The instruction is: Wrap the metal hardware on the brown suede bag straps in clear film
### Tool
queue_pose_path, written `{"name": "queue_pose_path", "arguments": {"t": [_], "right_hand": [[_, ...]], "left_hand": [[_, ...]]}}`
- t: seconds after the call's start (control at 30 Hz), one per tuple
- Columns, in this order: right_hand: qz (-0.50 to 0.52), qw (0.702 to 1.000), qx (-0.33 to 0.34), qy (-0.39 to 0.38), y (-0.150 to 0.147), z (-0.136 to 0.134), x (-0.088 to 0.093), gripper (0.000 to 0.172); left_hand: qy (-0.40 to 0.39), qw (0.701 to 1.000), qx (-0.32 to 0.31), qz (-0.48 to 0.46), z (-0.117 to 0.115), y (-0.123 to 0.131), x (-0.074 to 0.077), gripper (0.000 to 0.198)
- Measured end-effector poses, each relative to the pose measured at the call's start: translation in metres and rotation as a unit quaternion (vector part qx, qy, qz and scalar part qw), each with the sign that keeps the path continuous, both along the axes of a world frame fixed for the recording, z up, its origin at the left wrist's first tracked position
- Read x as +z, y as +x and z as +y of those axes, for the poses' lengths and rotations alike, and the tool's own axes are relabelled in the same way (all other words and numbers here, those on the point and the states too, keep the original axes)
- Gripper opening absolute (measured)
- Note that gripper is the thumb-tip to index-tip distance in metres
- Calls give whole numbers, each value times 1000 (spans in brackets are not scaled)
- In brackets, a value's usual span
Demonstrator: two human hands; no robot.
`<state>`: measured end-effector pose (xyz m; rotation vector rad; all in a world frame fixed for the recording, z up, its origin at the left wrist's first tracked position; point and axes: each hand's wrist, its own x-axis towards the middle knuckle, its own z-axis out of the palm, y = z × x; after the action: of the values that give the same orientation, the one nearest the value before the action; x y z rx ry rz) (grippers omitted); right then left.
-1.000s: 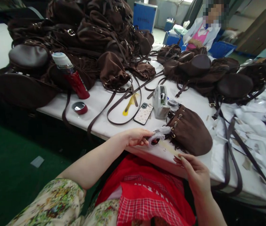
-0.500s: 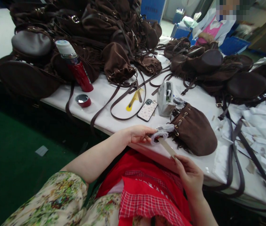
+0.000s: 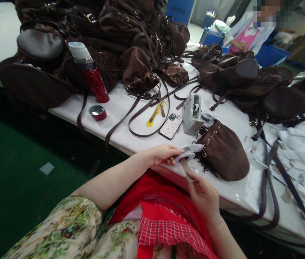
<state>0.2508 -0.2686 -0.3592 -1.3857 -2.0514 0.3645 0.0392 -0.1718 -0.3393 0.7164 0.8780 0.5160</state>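
Note:
My left hand (image 3: 164, 154) pinches a crumpled piece of clear plastic wrap (image 3: 192, 148) at the table's front edge. What lies inside the plastic I cannot make out. With thumb and fingers closed, my right hand (image 3: 203, 194) grips the lower end of a flat beige strip (image 3: 185, 168), whose upper end meets the plastic. Just right of the plastic lies a small brown drawstring bag (image 3: 226, 154) with metal eyelets and fringe. Behind it stands a grey tape dispenser-like object (image 3: 191, 114), beside a phone in a patterned case (image 3: 171, 126).
Brown bags (image 3: 109, 28) are heaped at the back left, with more bags (image 3: 239, 77) at the right. A red thermos (image 3: 95, 81), its cup-like lid (image 3: 98, 112) and a yellow comb (image 3: 154, 116) are on the table. White scraps (image 3: 298, 154) lie right. A person (image 3: 245, 36) is opposite.
My right hand has moved left and slightly down, closer to my left hand, and less of the beige strip shows between them. The left hand keeps its hold on the plastic.

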Motion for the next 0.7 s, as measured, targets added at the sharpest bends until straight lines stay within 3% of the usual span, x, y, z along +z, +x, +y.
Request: {"name": "queue_pose_path", "arguments": {"t": [0.2,0.43,0.57,0.7], "right_hand": [[-40,998,36,16,-1,13,6,30],[-121,977,137,109,0,56,51,26],[-108,971,210,41,-2,88,66,16],[-58,974,215,-39,0,104,64,17]], "left_hand": [[33,998,-41,16,-1,0,1,41],[158,979,-67,109,-5,6,9,38],[255,938,-74,222,-9,10,12,34],[341,893,-47,290,-15,14,11,29]]}}
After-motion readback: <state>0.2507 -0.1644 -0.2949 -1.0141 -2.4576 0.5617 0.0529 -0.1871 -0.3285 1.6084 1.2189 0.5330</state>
